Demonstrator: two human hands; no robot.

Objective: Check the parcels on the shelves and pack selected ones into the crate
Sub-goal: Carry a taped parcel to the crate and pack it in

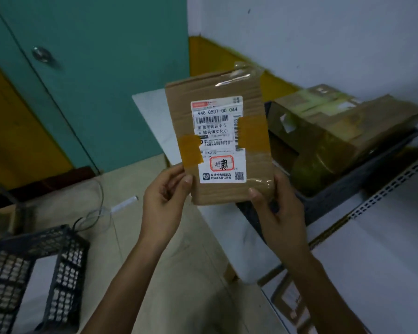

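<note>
A flat brown cardboard parcel (253, 100) stands upright in the middle of the view, its white shipping label with barcode and red stamp facing me. My left hand (163, 196) pinches its lower left edge, thumb on the front. At the lower right corner my right hand (275, 208) grips it the same way. A dark latticed plastic crate (65, 273) sits on the floor at the lower left, with a pale sheet at its bottom.
On the right, a dark tray (336, 201) on a white shelf (384, 249) holds larger taped cardboard parcels (348, 126). Another parcel (290, 302) lies on a lower shelf. A teal door (94, 80), cables and a white tube (124, 203) lie to the left on the floor.
</note>
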